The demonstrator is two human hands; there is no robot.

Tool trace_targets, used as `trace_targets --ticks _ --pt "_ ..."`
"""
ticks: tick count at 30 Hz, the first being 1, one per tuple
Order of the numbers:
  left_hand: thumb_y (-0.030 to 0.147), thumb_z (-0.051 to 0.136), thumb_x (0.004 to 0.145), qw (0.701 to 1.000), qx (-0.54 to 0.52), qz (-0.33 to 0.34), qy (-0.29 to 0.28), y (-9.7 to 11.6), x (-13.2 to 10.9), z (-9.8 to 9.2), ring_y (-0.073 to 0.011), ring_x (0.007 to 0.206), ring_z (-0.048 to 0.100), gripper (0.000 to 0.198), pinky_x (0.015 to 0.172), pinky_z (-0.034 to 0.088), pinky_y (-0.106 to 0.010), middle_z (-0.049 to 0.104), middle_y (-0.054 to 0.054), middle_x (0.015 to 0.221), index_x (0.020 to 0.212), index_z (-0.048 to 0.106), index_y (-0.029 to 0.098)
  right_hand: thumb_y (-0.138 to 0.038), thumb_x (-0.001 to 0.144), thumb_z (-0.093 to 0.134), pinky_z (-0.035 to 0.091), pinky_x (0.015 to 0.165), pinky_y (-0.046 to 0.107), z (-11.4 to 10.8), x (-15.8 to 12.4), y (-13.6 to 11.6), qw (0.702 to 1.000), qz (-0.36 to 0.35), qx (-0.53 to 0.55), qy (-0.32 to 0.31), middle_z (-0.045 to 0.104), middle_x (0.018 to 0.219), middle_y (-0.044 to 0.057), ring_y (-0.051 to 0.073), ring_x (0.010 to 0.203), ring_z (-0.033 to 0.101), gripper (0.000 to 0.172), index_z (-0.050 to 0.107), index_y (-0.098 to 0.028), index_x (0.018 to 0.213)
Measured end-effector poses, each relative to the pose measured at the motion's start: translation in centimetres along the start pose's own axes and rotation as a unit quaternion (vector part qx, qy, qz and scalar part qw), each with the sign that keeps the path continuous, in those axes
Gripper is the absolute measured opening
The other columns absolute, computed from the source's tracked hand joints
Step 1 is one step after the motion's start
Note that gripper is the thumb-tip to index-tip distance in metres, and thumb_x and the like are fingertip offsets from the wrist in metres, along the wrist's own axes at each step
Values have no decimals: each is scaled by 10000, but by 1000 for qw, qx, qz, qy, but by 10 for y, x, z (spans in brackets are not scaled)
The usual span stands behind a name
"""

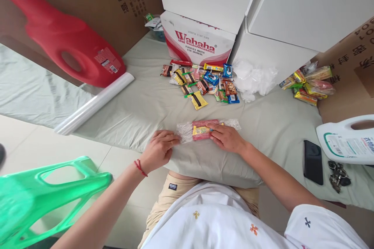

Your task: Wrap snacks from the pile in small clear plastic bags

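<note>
A clear, crinkled plastic bag (pixel 184 131) lies across the cloth in front of me. Inside or under the film are red snack packs (pixel 203 137) and a yellow snack packet (pixel 201 130). My left hand (pixel 159 148) has its fingers pinched on the left end of the plastic, with a red cord around the wrist. My right hand (pixel 229 138) rests over the right part of the packets, its index finger stretched along them and the other fingers bent, holding them down. The bag's right end sticks out beyond that hand.
Behind lies a pile of wrapped snacks (pixel 198 100) by a Wahaha box (pixel 201 41). Clear plastic bags (pixel 254 77) and more snacks (pixel 312 85) lie right. Also around: red jug (pixel 87 46), film roll (pixel 96 103), green stool (pixel 58 186), white jug (pixel 347 140), phone (pixel 313 162), keys (pixel 338 175).
</note>
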State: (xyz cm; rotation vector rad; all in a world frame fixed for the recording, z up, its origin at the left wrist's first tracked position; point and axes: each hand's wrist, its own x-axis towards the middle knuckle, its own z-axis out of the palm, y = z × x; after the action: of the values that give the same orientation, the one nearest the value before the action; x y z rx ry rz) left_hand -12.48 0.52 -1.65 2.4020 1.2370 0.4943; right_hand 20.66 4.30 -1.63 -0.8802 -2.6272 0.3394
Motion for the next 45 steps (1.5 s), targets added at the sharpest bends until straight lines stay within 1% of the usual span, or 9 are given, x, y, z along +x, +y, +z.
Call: trace_targets --ticks 3,7,11,16,22,29,33,40,45 --pt "180 480 848 991 -56 -71 96 4 -12 0 -248 1044 647 239 954 484 -449 759 -59 1032 862 709 244 -292 1033 511 580 1001 425 -2 -5 -4 997 16 67 22 619 1448 146 234 1263 653 214 698 -196 1072" --pt "403 466 978 921 -88 -274 263 17 8 14 -255 1074 618 290 988 500 -450 664 -116 1132 1063 659 204 -322 1040 515 576 1019 423 1 -1 -10 993 56 90 44 604 1455 128 228 1339 594 329 607 -243 1345" --pt "510 395 1008 902 -69 -366 219 19 39 34 -348 1327 491 453 1111 397 -578 587 -177 1329 1182 673 198 -381 1053 486 619 890 406 10 9 -18 996 90 2 12 604 1450 123 261 1289 622 488 454 -288 1531" --pt "386 504 928 927 -107 -311 181 16 47 39 -323 1276 540 346 1115 407 -541 644 -140 1265 1163 693 215 -451 1041 483 600 916 450 17 9 -25 990 137 -30 13 548 1509 184 323 1336 582 752 135 -220 1667" --pt "301 654 781 969 -30 -190 156 43 46 28 -371 1359 435 770 1101 379 -557 498 -135 1519 1520 450 237 -443 1037 494 565 986 484 22 3 -26 992 120 -34 31 514 1533 210 328 1363 561 809 53 -187 1664" --pt "274 594 915 978 -5 -110 177 54 61 25 -307 1194 546 241 1041 376 -525 724 -84 1166 1075 774 290 -445 1026 509 492 1080 580 27 1 -27 989 141 -24 33 501 1541 221 353 1373 550 862 -10 -186 1664" --pt "298 558 942 974 -37 -97 200 24 37 11 -268 1103 587 232 1025 417 -497 745 -62 991 904 786 289 -443 1021 523 518 1059 540 25 2 -28 988 147 -11 34 517 1530 185 331 1373 543 794 111 -218 1662" --pt "192 555 761 994 6 -62 86 4 -1 6 -308 1156 585 220 1004 406 -530 747 -61 1060 712 754 273 -325 1013 547 532 1020 482 21 3 -27 993 112 8 25 554 1471 117 276 1290 584 462 523 -289 1472" --pt "316 426 943 946 -77 -200 243 18 23 14 -251 970 603 311 954 473 -460 689 -85 928 732 634 222 -334 1005 558 535 992 479 26 2 -30 993 116 4 36 546 1470 135 283 1242 598 467 532 -266 1467"
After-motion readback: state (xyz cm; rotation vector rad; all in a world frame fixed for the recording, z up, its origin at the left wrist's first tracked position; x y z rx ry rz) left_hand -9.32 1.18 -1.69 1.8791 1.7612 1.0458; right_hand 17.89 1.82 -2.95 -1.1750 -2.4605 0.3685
